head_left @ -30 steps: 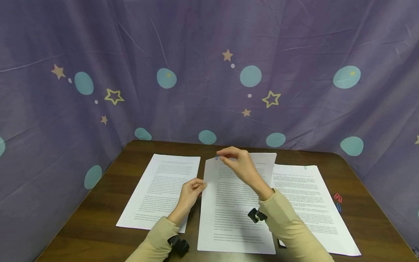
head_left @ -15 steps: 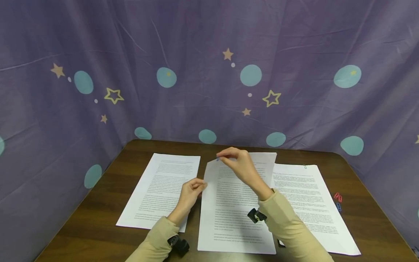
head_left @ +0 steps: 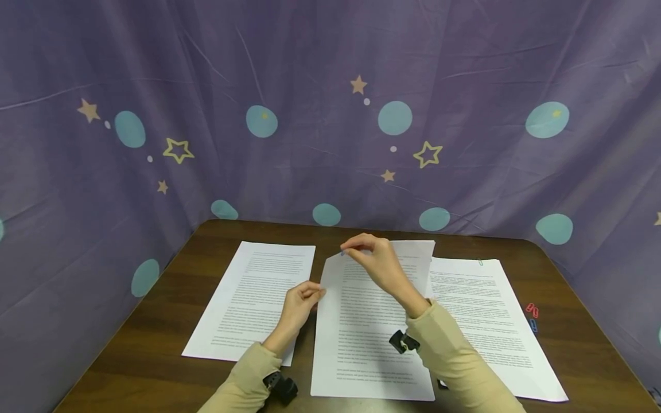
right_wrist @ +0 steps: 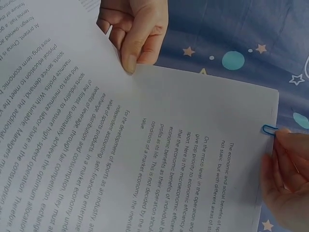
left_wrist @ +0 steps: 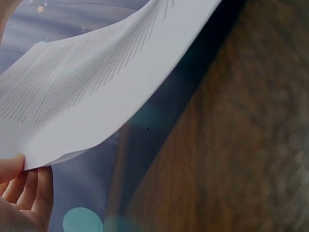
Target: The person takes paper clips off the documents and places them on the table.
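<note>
My left hand [head_left: 300,303] pinches the left edge of a stack of printed sheets [head_left: 379,332], thumb on the front and fingers behind. The stack is lifted at that side and its sheets curve in the left wrist view. At the top edge, my right hand [head_left: 376,261] pinches a blue paper clip [right_wrist: 269,129] between thumb and forefinger. In the right wrist view the clip's looped end lies over the paper's edge, while its other end is hidden by the fingertips.
Another printed stack [head_left: 253,304] lies on the left of the wooden table [head_left: 129,350]. To the right is a stack [head_left: 485,327] with a green paper clip [head_left: 481,263] at its top. Red paper clips [head_left: 532,310] and a blue one [head_left: 533,326] lie beside it.
The blue paper clip, standing above the top edge a second ago, has moved slightly down onto the paper. My right hand shifted a little with it; my left hand keeps its hold.
</note>
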